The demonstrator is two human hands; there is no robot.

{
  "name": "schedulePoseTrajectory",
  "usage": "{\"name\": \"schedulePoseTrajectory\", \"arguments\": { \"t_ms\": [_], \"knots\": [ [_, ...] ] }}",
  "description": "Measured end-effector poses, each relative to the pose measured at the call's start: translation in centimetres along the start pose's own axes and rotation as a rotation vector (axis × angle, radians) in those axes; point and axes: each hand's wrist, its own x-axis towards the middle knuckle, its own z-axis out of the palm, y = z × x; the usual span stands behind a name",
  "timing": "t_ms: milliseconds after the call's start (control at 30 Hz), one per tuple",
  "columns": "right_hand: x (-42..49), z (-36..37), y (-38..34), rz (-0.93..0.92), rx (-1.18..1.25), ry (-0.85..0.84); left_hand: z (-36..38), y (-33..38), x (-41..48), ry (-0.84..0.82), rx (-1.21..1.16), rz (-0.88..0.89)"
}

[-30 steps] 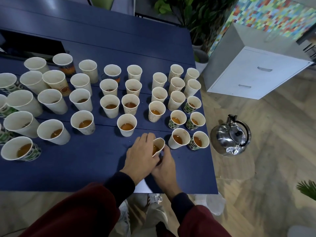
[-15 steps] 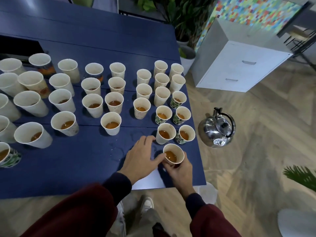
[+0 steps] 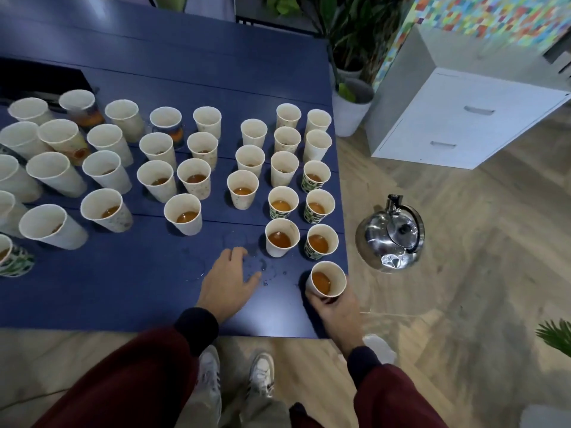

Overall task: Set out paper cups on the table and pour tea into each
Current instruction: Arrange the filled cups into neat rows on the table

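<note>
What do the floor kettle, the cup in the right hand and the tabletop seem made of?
Kettle: polished metal, likely stainless steel, with mirror-like reflections. Cup held by the right hand: paper, with matte off-white walls and a rolled rim. Tabletop: matte blue painted boards with visible seams, probably wood.

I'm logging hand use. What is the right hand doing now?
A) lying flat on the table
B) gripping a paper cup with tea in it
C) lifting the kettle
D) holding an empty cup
B: the right hand curls round a paper cup holding amber tea at the near right corner of the table; the kettle stands apart, untouched.
</note>
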Motion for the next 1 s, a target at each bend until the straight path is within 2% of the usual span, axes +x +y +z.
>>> {"name": "schedulePoseTrajectory", "arguments": {
  "t_ms": [167, 333, 433, 567, 800, 1000],
  "knots": [
    [-0.8, 0.7, 0.8, 0.027, -0.006, 0.049, -0.4, -1.1, 0.4, 0.052, 0.028, -0.079],
    [-4.2, 3.6, -0.7, 0.259, -0.01, 0.16, -1.3, -3.5, 1.1, 0.092, -0.016, -0.2],
    [-6.1, 5.6, -2.6, 0.315, 0.06, 0.084, -2.4, -5.0, 1.8, 0.133, -0.041, -0.27],
    [-7.1, 8.4, -5.3, 0.192, 0.024, -0.084, -3.9, -6.8, 2.4, 0.193, -0.1, -0.304],
    [-2.0, 15.6, -12.5, -0.027, -0.093, -0.287, -7.3, -9.6, 5.0, 0.229, -0.285, -0.148],
    [2.5, 21.0, -16.0, -0.069, -0.183, -0.304, -9.0, -12.6, 7.3, 0.179, -0.367, 0.055]
  ]
}}
